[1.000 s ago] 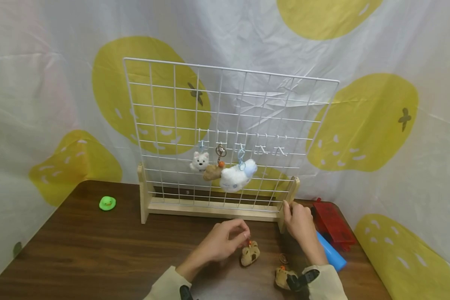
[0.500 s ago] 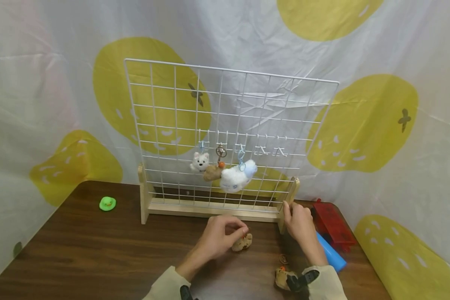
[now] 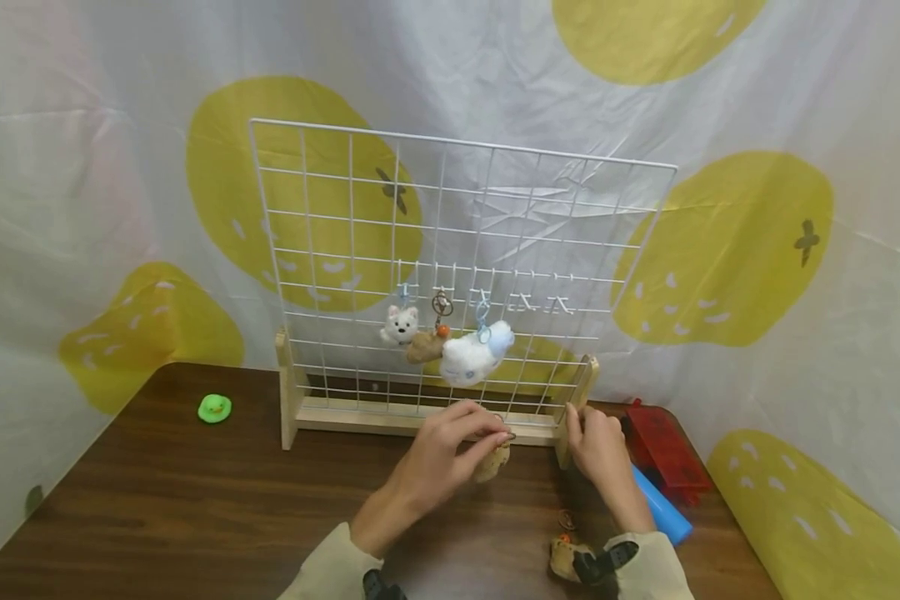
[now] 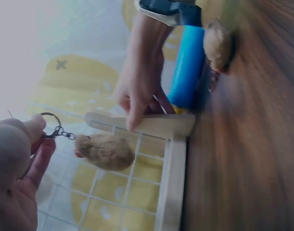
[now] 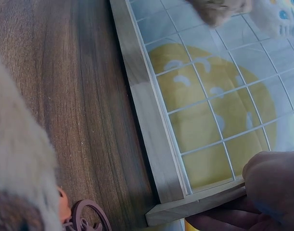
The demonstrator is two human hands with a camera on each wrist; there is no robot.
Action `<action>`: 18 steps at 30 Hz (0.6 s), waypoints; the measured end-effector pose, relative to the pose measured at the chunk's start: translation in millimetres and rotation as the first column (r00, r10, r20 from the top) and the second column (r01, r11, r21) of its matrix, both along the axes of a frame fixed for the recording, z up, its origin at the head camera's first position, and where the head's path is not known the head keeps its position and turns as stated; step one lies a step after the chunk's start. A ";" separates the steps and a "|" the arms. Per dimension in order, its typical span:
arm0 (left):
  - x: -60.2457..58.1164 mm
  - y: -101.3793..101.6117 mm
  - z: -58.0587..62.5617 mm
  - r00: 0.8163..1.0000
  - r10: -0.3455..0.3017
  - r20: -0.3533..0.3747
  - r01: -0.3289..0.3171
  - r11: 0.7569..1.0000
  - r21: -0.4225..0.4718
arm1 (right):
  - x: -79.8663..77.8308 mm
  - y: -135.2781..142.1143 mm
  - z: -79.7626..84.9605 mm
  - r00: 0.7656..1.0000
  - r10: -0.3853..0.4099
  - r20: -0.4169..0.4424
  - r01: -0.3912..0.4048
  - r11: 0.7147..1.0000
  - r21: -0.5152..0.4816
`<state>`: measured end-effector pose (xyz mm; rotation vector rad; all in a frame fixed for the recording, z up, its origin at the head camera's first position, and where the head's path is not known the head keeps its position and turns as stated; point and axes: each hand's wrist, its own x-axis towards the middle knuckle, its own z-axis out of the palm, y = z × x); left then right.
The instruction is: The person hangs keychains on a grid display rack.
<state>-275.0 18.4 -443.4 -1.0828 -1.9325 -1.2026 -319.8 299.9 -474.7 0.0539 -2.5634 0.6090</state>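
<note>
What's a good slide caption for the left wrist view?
Left hand pinches the ring of a plush keychain; right hand grips the wooden stand.

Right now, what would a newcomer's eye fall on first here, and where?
Probably the white wire grid at the back of the table, three plush charms hanging on its lower half. In front, the left hand pinches a brown plush keychain; the right hand grips the wooden stand at right. A green toy sits at the table's left.
</note>
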 end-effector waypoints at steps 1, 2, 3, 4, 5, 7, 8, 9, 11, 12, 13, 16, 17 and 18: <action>0.2 1.8 3.9 1.000 0.001 -0.021 0.000 1.000 0.010 | 0.2 0.5 -0.2 1.000 0.000 0.000 0.000 1.000 -0.001; 0.3 3.8 7.9 0.999 0.002 -0.041 -0.001 1.000 0.021 | 0.3 0.9 -0.4 1.000 0.000 -0.001 0.000 1.000 -0.002; 0.3 6.0 12.2 0.998 0.004 -0.057 -0.002 0.999 0.034 | 0.2 1.3 -0.6 1.000 0.000 -0.001 0.000 1.000 -0.002; 0.4 8.2 16.7 0.997 0.009 -0.071 -0.006 0.999 0.046 | 0.2 1.6 -0.7 1.000 0.000 -0.001 0.000 1.000 -0.002; 0.4 10.5 21.3 0.996 0.014 -0.084 -0.009 0.998 0.058 | 0.0 1.9 -0.9 1.000 0.000 -0.002 0.000 1.000 -0.002; 0.3 15.0 31.3 0.994 0.022 -0.103 -0.013 0.997 0.080 | -0.2 2.3 -1.0 1.000 0.002 -0.001 -0.002 1.000 -0.002; 0.2 17.1 36.3 0.994 0.025 -0.111 -0.015 0.996 0.089 | -0.4 2.4 -1.0 1.000 0.001 -0.001 -0.001 1.000 -0.002; -0.2 19.2 41.3 0.992 0.029 -0.119 -0.017 0.995 0.097 | -0.5 2.6 -1.0 1.000 0.001 0.000 -0.001 1.000 -0.001; -1.2 22.8 51.1 0.990 0.035 -0.139 -0.020 0.994 0.108 | -0.8 2.8 -1.1 1.000 0.001 0.001 -0.001 1.000 -0.001; -2.0 24.4 55.8 0.988 0.036 -0.150 -0.019 0.994 0.112 | -1.0 2.8 -1.3 1.000 0.003 0.002 -0.003 1.000 0.001; -2.9 25.7 60.4 0.986 0.040 -0.160 -0.022 0.993 0.116 | -1.3 2.9 -1.5 1.000 0.005 0.002 -0.005 1.000 0.002; -7.0 28.4 73.9 0.983 0.049 -0.178 -0.025 0.990 0.137 | -1.8 2.7 -1.6 1.000 0.012 -0.004 -0.012 1.000 0.006; -8.5 28.9 78.6 0.982 0.059 -0.181 -0.033 0.989 0.144 | -1.8 2.4 -1.4 1.000 0.013 -0.005 -0.013 1.000 0.006; -10.7 29.5 83.0 0.981 0.069 -0.180 -0.041 0.987 0.155 | -1.6 2.1 -1.2 1.000 0.014 -0.006 -0.014 1.000 0.007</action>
